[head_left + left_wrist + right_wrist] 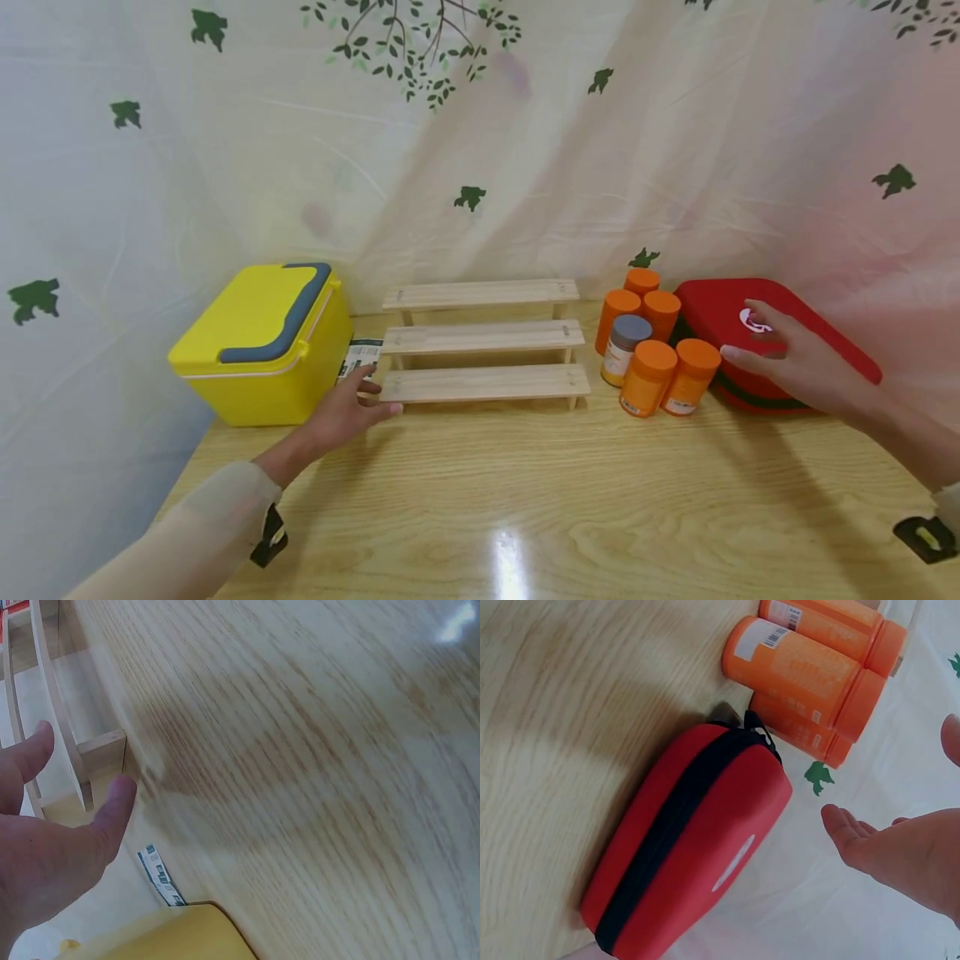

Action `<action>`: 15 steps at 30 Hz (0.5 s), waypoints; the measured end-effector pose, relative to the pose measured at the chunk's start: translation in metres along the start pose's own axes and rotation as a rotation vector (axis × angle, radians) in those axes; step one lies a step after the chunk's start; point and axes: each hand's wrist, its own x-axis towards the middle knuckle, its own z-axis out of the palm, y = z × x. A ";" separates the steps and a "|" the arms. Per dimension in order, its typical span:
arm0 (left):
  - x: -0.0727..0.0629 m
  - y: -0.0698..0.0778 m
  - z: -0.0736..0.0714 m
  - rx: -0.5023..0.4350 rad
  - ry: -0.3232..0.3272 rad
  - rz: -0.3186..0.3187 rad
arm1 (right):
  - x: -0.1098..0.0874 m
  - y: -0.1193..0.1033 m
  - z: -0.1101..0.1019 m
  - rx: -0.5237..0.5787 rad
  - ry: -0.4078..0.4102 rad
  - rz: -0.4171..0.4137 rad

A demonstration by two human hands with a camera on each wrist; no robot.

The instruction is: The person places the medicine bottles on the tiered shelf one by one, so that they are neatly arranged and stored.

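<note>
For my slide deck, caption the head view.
Left hand near a tiered wooden rack, right hand near a red case, orange bottles between.

Bright light glares white on the near surface (450, 483) — soft, diffuse shadows lie across it, and folds shade the cloth backdrop (375, 225) — both wrist views look slightly soft.

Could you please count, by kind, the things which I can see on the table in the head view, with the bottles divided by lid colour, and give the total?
Orange-lidded bottles: 5
Grey-lidded bottle: 1
Yellow box: 1
Three-step wooden rack: 1
Red case: 1
Flat printed item, partly hidden: 1
Total: 10
</note>
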 end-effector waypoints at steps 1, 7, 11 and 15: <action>0.001 -0.001 0.000 -0.009 0.002 -0.002 | 0.000 0.000 0.001 0.014 0.000 -0.011; 0.008 -0.010 0.000 -0.099 -0.004 0.005 | -0.001 0.002 0.007 0.063 -0.031 -0.018; 0.013 -0.014 -0.002 -0.166 -0.032 0.014 | -0.002 0.002 0.010 0.066 -0.034 -0.019; 0.015 -0.015 -0.001 -0.196 -0.041 0.022 | -0.002 0.001 0.013 0.072 -0.034 -0.026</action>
